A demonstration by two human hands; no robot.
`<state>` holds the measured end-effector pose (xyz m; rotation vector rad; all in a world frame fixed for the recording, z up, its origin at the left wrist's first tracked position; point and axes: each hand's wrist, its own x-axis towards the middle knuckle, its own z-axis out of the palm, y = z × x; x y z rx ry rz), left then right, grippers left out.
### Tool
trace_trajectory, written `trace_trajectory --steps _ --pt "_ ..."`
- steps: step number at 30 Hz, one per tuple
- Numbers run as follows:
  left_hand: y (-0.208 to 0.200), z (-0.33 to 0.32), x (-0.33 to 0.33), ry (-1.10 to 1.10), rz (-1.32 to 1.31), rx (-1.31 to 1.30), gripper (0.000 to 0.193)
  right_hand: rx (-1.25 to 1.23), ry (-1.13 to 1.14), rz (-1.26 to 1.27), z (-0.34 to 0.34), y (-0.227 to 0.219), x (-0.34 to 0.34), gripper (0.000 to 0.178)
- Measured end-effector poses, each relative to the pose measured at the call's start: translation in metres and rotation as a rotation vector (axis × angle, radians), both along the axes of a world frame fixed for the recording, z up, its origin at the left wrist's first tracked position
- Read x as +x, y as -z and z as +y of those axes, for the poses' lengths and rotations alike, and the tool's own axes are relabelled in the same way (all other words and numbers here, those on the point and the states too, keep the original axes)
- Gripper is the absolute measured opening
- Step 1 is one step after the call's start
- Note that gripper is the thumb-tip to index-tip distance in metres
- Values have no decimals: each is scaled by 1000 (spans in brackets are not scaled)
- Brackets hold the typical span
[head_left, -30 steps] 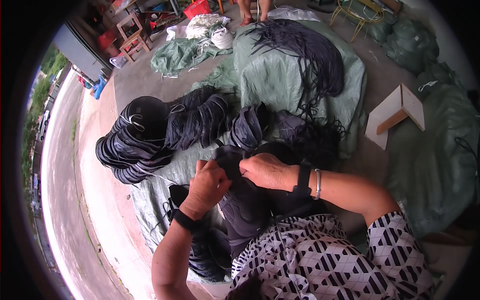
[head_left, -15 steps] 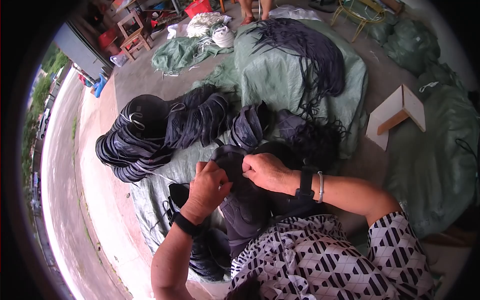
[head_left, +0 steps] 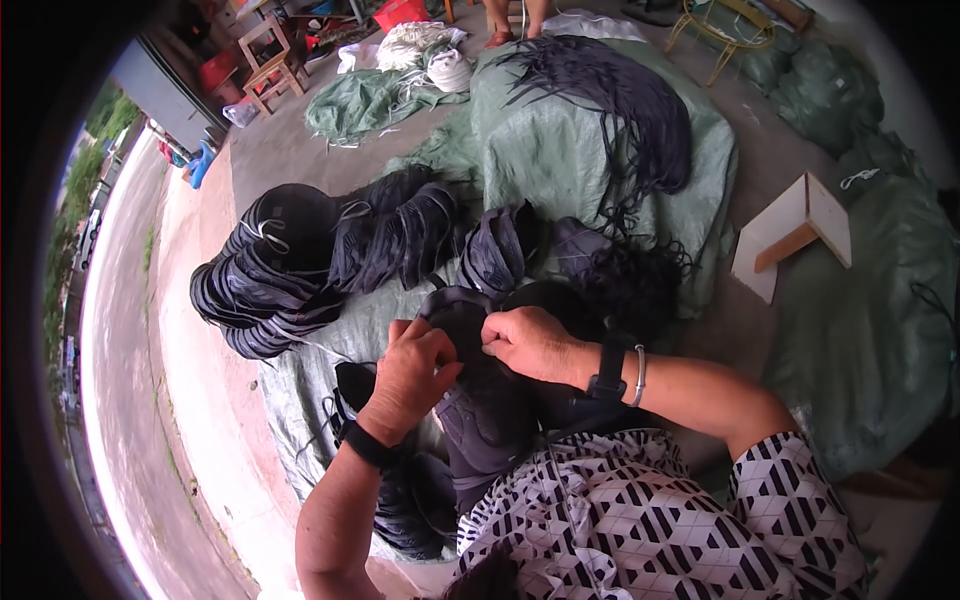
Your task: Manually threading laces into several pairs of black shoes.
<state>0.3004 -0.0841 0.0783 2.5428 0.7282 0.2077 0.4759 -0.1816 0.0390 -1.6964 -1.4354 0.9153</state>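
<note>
A dark grey shoe upper (head_left: 482, 425) lies at my lap, its opening turned away from me. My left hand (head_left: 412, 368) has closed fingers at the left edge of the opening. At the right edge my right hand (head_left: 532, 342) pinches with thumb and forefinger; whether a thin lace is also between the fingertips is too small to tell. Bundled dark shoe uppers (head_left: 275, 280) are stacked in rows beyond my left hand. A smaller bundle of uppers (head_left: 495, 250) stands just past the held one. More dark uppers (head_left: 415, 505) lie below my left wrist.
Long dark laces (head_left: 640, 120) drape over a large green woven sack (head_left: 540, 130). A tangle of black laces (head_left: 635, 285) lies nearer. To the right sit a white angled board (head_left: 800, 225) and green sacks (head_left: 860, 330). A wooden chair (head_left: 268, 65) and a person's legs (head_left: 515, 18) are far back.
My left hand has shifted slightly left, its fingers at the upper's edge. My right hand keeps its pinch almost in place. The stacked bundles stay as they were.
</note>
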Motion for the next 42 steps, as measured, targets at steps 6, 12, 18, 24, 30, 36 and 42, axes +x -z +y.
trace_trajectory --steps 6,12,18,24,30,36,42 --pt "-5 -4 -1 -48 31 -8 17 47 73 -116 -2 7 -15 9" --pt "-4 -5 3 -21 -13 27 21 80 54 -46 -3 4 -9 8" --pt "0 -13 3 -105 -25 59 15 64 168 -20 -13 5 -12 7" --pt "-3 -15 11 -130 168 143 10 -30 151 -57 -10 -3 -15 7" --pt "0 -12 11 -74 154 141 10 5 288 -22 -6 10 -31 9" --pt "9 -21 -1 -100 54 253 13 -320 40 507 -5 -14 -7 20" --pt "4 -32 17 0 177 496 8 172 -69 -41 3 17 8 16"
